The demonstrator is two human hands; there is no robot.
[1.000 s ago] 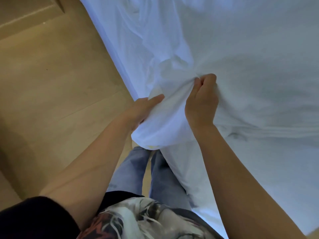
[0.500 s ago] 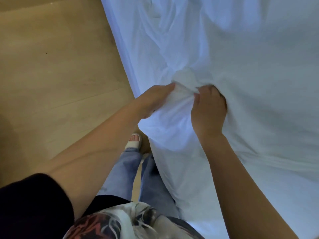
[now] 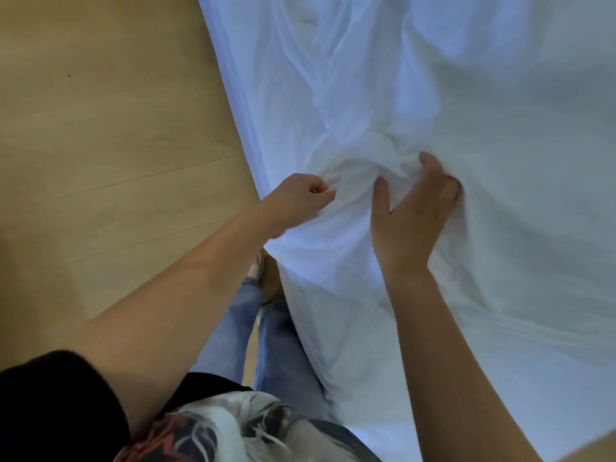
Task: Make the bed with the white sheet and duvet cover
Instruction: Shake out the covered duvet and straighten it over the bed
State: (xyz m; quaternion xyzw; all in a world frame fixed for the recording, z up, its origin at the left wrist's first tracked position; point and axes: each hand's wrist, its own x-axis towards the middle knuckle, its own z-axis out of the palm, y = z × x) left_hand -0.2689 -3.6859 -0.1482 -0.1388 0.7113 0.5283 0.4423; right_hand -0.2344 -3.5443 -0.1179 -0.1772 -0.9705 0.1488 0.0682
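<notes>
Left hand (image 3: 296, 201) pinches and right hand (image 3: 413, 211) claws into the white sheet (image 3: 500, 128); its bunched-up fold sits right between them.

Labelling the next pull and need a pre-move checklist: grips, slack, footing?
1. Left hand grips sheet: ok.
2. Right hand fingers curled into the bunch: ok.
3. Sheet flat ahead of the hands: not ok, bunched and creased.
4. Foot clear of hanging sheet: cannot tell, it is right beside it.
5. Hem off the floor: cannot tell, hidden.
6. Sheet or duvet cover in hand: cannot tell.
</notes>
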